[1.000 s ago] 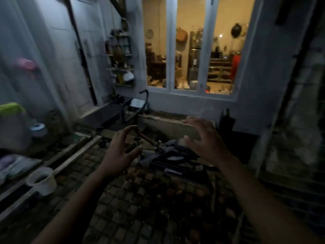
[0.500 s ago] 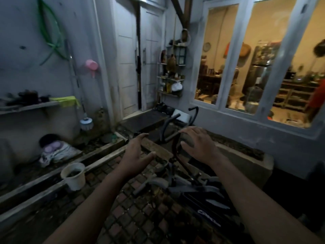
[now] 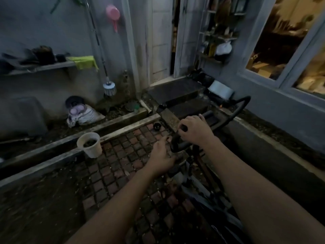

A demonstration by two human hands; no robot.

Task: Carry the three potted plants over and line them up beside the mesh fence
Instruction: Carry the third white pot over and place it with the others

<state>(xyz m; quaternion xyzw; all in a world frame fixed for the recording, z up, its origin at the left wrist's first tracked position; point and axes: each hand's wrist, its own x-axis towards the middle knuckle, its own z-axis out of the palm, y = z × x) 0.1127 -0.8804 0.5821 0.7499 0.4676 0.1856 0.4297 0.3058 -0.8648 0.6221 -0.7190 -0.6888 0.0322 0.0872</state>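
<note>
A white pot point(image 3: 91, 150) with dark soil and no plant showing stands on the brick paving beside a concrete curb, left of my hands. My right hand point(image 3: 195, 130) is shut on the black curved handlebar point(image 3: 241, 106) of a bicycle that leans in front of me. Just left of the bar's near end, my left hand point(image 3: 161, 156) has its fingers loosely apart and holds nothing. Dark pots point(image 3: 43, 54) sit blurred on a wall shelf at far left. No mesh fence is in view.
A concrete trough point(image 3: 267, 138) runs along the wall under the lit window at right. Dark steps point(image 3: 173, 90) lead to a white door. A drain channel point(image 3: 58, 138) lies between two curbs on the left. A small black cap point(image 3: 157, 126) lies on the bricks.
The view has swung left and down. My right hand has closed on the bicycle handlebar and my left hand has dropped beside its near end. The white pot now sits nearer the middle.
</note>
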